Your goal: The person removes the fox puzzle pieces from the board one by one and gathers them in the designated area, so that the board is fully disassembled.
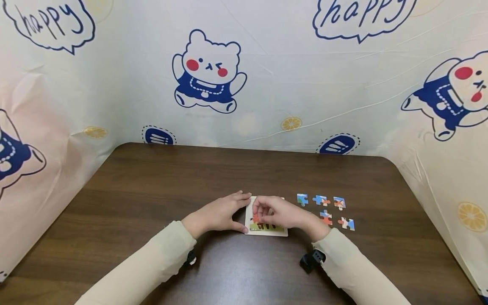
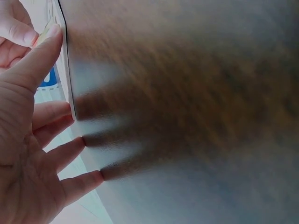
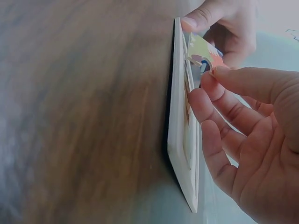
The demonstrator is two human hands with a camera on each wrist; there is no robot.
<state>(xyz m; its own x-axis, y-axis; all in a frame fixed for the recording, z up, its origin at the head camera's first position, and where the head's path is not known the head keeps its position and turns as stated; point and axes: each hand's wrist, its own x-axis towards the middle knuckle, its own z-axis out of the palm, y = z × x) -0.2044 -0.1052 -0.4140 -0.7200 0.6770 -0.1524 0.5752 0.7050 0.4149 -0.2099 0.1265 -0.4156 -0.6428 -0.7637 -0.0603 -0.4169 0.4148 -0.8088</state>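
Note:
Between its thumb and fingertips, my right hand [image 1: 284,212] pinches a jigsaw puzzle piece [image 3: 200,47], green and orange-red, tilted over the left part of a white-rimmed puzzle tray [image 1: 267,234]. Along the tray's bottom, a picture strip with green and dark marks shows; the hand hides much of the rest. My left hand [image 1: 219,215] spans the tray's left edge, its thumb touching the near corner and its index finger by the far corner. In the left wrist view, the other left fingertips [image 2: 96,177] rest on the table, fairly straight and spread.
Several loose puzzle pieces lie in two rows right of the tray, among them a blue-green one [image 1: 302,199] and a corner-like one [image 1: 347,223]. The dark wooden table [image 1: 183,173] ends at a printed cloth backdrop [image 1: 274,93].

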